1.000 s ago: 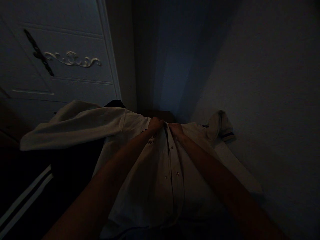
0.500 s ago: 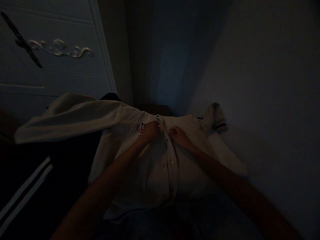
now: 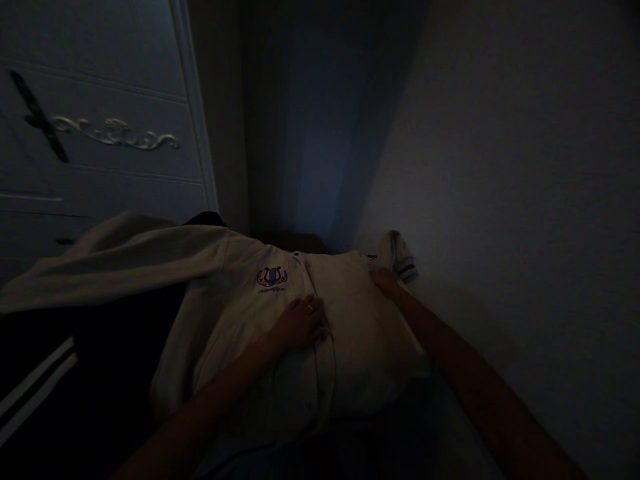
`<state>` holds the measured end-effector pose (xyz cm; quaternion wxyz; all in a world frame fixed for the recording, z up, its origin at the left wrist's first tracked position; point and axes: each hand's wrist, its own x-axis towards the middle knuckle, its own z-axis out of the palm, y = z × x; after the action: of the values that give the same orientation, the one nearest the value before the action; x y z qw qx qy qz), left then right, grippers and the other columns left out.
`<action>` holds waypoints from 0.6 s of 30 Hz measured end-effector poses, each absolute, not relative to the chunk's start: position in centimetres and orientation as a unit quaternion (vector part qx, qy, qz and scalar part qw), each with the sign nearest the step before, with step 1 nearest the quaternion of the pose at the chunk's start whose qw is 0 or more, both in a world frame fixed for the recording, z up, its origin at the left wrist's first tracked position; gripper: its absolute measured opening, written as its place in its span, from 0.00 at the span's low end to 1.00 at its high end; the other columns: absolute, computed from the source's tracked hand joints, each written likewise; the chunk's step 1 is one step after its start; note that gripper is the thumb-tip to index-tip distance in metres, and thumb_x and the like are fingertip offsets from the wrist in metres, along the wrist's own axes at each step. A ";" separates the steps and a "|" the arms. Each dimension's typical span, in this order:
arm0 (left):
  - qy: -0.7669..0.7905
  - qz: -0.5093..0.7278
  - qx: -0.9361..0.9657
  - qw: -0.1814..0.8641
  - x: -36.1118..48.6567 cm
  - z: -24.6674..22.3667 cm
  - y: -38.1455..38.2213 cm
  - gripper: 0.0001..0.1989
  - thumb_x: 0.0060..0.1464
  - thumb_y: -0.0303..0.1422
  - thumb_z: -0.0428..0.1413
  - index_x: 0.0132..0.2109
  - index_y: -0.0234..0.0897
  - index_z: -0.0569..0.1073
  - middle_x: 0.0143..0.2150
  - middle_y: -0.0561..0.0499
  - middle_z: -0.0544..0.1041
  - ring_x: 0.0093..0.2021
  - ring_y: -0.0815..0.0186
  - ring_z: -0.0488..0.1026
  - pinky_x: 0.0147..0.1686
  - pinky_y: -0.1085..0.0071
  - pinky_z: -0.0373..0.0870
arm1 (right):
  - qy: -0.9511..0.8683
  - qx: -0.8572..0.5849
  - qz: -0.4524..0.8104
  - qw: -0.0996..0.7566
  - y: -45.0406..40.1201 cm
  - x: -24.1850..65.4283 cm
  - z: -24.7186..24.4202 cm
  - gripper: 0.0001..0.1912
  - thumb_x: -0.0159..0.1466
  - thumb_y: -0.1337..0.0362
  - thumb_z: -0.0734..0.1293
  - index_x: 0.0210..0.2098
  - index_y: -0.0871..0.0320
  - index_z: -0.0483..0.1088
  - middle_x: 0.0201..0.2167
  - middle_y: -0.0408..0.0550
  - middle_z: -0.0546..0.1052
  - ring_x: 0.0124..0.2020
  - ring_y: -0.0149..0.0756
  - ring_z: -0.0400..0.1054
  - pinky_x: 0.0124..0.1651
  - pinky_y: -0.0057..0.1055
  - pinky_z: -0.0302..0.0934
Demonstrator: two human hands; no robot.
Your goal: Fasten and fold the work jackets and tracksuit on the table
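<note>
A cream snap-front jacket [image 3: 350, 333] with a dark blue lyre emblem on its chest lies spread out in front of me. My left hand [image 3: 303, 323], with a ring on one finger, rests on the jacket's front placket below the emblem. Its fingers are stretched over the cloth, slightly bent. At the jacket's far right side, beside the bunched striped cuff [image 3: 404, 267], my right hand [image 3: 385, 283] grips the cloth by the sleeve. Its fingertips are partly hidden in the dim light.
A pale door-like panel [image 3: 125, 80] with a dark handle [image 3: 40, 117] and scroll ornament stands at the back left. A plain wall [image 3: 525, 200] rises close on the right. Dark cloth with two white stripes [image 3: 37, 387] lies at the left, under the jacket's outstretched sleeve.
Both hands have left the upper placket. My left hand has moved down the front and lies flatter, uncovering the emblem. My right hand has gone right to the sleeve. The view has shifted.
</note>
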<state>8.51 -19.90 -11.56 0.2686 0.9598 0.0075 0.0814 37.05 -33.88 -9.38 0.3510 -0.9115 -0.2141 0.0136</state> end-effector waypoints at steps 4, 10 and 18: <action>0.075 0.091 0.968 0.222 7.6 -10.1 -19.8 0.15 0.59 0.36 0.53 0.50 0.37 0.74 0.61 0.36 0.67 0.63 0.49 0.61 0.58 0.55 0.61 | -0.235 -0.917 0.048 0.317 -33.7 35.5 -10.5 0.20 0.56 0.64 0.68 0.45 0.70 0.72 0.47 0.66 0.74 0.49 0.46 0.69 0.51 0.34 0.60; 0.239 0.213 0.882 0.345 3.0 -8.6 -22.8 0.11 0.60 0.35 0.50 0.43 0.37 0.75 0.49 0.42 0.75 0.49 0.57 0.72 0.50 0.64 0.66 | -0.327 -0.875 0.048 0.353 -33.5 26.8 -10.7 0.23 0.61 0.60 0.63 0.53 0.64 0.67 0.55 0.59 0.70 0.53 0.39 0.66 0.56 0.33 0.59; 0.395 0.177 0.614 0.660 -5.8 -14.8 -33.3 0.14 0.48 0.43 0.57 0.23 0.40 0.73 0.22 0.52 0.71 0.26 0.64 0.68 0.28 0.71 0.62 | -0.316 -0.849 0.234 0.353 -40.7 12.2 -11.5 0.16 0.58 0.49 0.66 0.33 0.56 0.70 0.25 0.44 0.75 0.27 0.33 0.69 0.30 0.27 0.59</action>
<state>-5.79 -33.28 -14.78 0.6597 0.6142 0.3955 0.1767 12.17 -40.75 -11.49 0.3527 -0.8492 -0.3158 0.2340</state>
